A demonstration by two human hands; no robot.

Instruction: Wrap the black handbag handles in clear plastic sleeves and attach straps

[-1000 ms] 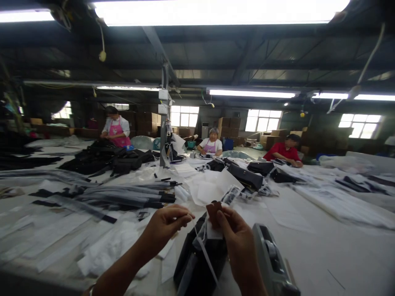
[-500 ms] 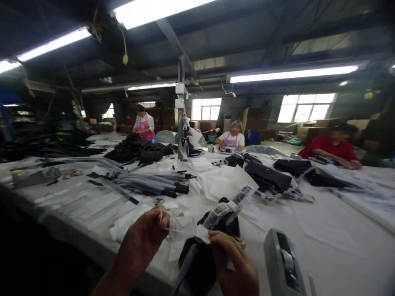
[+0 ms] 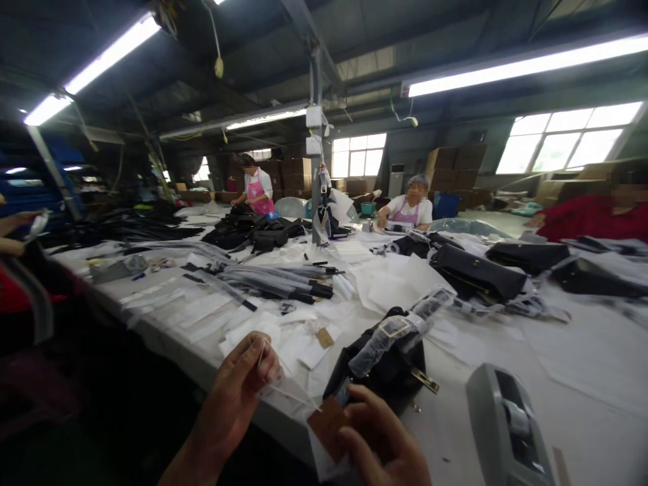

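My left hand pinches a thin white string, which is drawn out in a loop towards my right hand. The string runs to a brown hang tag, held between the fingers of my right hand. White paper or film lies under the tag, partly hidden by the hand. Just beyond my right hand, on the table, is a black bag with gold-coloured metal hardware. A strap wrapped in clear plastic lies across the bag.
A grey tape dispenser stands right of my right hand. White sheets and plastic-wrapped black strips cover the table beyond. More black bags lie farther right. Several people work around the table, one at the far left edge.
The view has swung left, bringing a person at the left edge into sight. The brown tag now shows in my right hand, where a whitish piece showed before. My left hand still pinches the string.
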